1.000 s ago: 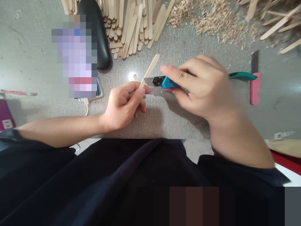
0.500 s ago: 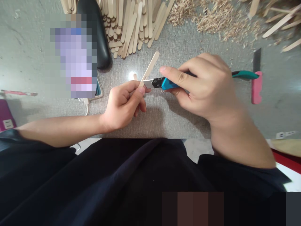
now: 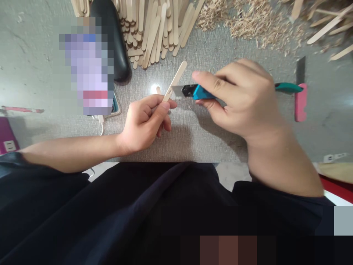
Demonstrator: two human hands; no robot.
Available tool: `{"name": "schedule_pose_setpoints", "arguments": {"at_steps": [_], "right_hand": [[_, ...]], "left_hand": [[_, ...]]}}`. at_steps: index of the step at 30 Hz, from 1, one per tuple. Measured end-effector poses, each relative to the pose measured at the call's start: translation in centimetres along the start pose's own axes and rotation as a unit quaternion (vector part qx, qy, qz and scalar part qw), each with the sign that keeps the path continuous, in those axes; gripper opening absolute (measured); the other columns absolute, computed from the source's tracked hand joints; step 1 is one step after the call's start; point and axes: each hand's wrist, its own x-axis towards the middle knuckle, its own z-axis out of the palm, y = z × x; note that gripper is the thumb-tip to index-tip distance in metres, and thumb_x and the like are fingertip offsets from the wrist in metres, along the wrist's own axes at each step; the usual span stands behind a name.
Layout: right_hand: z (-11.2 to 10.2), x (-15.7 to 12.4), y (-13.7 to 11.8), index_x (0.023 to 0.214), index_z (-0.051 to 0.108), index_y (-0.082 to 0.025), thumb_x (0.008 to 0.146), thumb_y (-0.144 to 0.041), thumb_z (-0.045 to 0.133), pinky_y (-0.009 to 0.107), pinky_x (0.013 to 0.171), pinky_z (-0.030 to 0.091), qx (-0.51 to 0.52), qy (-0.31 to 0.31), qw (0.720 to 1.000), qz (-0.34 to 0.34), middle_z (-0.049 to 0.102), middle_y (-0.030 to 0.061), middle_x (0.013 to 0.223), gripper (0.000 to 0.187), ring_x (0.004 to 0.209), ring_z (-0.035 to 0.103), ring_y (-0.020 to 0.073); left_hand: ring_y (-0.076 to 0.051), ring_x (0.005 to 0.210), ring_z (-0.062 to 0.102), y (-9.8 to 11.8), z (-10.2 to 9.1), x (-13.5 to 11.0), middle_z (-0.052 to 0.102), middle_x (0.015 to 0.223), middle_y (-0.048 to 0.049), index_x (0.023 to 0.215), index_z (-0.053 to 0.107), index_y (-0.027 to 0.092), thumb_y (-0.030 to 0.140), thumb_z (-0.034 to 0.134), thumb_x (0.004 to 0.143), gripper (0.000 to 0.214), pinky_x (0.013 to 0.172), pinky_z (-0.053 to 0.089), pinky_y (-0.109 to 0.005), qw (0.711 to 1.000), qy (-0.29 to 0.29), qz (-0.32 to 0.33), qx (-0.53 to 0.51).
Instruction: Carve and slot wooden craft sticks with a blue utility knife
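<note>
Between the thumb and fingers of my left hand [image 3: 147, 121] is a flat wooden craft stick [image 3: 177, 79], slanting up to the right with its rounded end free. A small dark mark shows on the stick above my thumb. My right hand [image 3: 239, 95] is wrapped round a blue and black utility knife [image 3: 202, 92], its green tail end sticking out to the right. The knife's blade points left, with its tip at the stick's edge near the mark; whether it touches, I cannot tell. The stick's lower end is hidden by my left hand.
Many craft sticks [image 3: 154, 33] lie piled at the back, beside a black rounded case [image 3: 110, 40]. Wood shavings [image 3: 248, 22] are heaped at the back right, with more loose sticks [image 3: 328, 27] beyond. A pink-handled knife [image 3: 300, 101] lies at right, its blade exposed. A blurred-out phone [image 3: 91, 73] is at left.
My right hand and the utility knife have moved slightly up and right, so the blade tip sits higher along the stick, away from my left thumb. My left hand holds still.
</note>
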Motion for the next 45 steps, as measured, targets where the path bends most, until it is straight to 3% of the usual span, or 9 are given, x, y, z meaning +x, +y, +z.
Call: {"name": "schedule_pose_setpoints", "arguments": {"at_steps": [4,12,22,34,39,41,45], "right_hand": [[-0.4,0.2,-0.8,0.158,0.079,-0.033,0.124,-0.059,0.044,0.047,0.088,0.062,0.007,-0.037,0.999,-0.021,0.075,0.0055,0.102,0.055,0.101,0.077,0.0269],[-0.5,0.2,-0.7,0.157,0.08,-0.036,0.124,-0.059,0.043,0.049,0.092,0.061,0.023,-0.037,0.999,-0.002,0.072,0.0048,0.1,0.055,0.102,0.076,0.027],[-0.2,-0.1,-0.4,0.156,0.08,-0.038,0.123,-0.063,0.046,0.049,0.092,0.058,0.038,0.011,0.999,0.008,0.076,0.0043,0.102,0.054,0.103,0.078,0.029],[0.4,-0.2,0.5,0.157,0.078,-0.042,0.123,-0.06,0.045,0.048,0.091,0.058,-0.018,0.039,0.999,-0.005,0.079,0.0028,0.104,0.051,0.102,0.076,0.0271],[0.9,0.0,2.0,0.153,0.081,-0.04,0.115,-0.065,0.06,0.047,0.08,0.053,-0.072,0.115,0.991,-0.015,0.076,0.0048,0.092,0.05,0.087,0.07,0.0262],[0.6,0.0,1.9,0.153,0.081,-0.037,0.116,-0.064,0.059,0.046,0.081,0.054,-0.063,0.1,0.993,-0.028,0.076,0.0052,0.094,0.051,0.088,0.07,0.0263],[-0.4,0.1,0.6,0.159,0.078,-0.035,0.123,-0.055,0.047,0.047,0.091,0.058,-0.015,-0.015,0.999,-0.025,0.077,0.0059,0.105,0.052,0.1,0.072,0.0272]], "left_hand": [[-0.007,0.041,0.057,0.1,0.0,0.1,0.075,0.064,0.0014,0.1,0.075,0.019,0.055,0.068,0.116,0.04,0.039,0.044,-0.02,1.0,0.0,-0.001,-0.002],[-0.007,0.041,0.057,0.2,0.1,0.0,0.075,0.065,0.0016,0.103,0.075,0.018,0.052,0.068,0.116,0.036,0.039,0.044,-0.02,1.0,0.004,-0.004,-0.007],[-0.007,0.042,0.058,0.1,0.1,-0.1,0.075,0.066,0.0014,0.105,0.077,0.019,0.055,0.068,0.116,0.039,0.04,0.045,-0.02,1.0,0.004,-0.003,-0.007],[-0.007,0.042,0.058,0.4,0.1,-0.1,0.074,0.063,0.0014,0.102,0.078,0.019,0.053,0.071,0.114,0.037,0.038,0.044,-0.02,1.0,0.001,-0.022,-0.012],[-0.009,0.043,0.059,0.5,0.2,-0.3,0.073,0.061,0.0009,0.1,0.079,0.019,0.05,0.072,0.113,0.034,0.039,0.045,-0.021,0.999,0.005,-0.032,0.004],[-0.009,0.043,0.059,0.5,0.2,-0.3,0.073,0.061,0.0009,0.1,0.078,0.02,0.052,0.072,0.112,0.036,0.039,0.046,-0.021,1.0,0.006,-0.03,0.004],[-0.009,0.042,0.059,0.3,0.1,-0.2,0.073,0.061,0.0008,0.101,0.078,0.02,0.056,0.072,0.112,0.039,0.038,0.044,-0.021,1.0,0.002,-0.028,-0.002]]}}
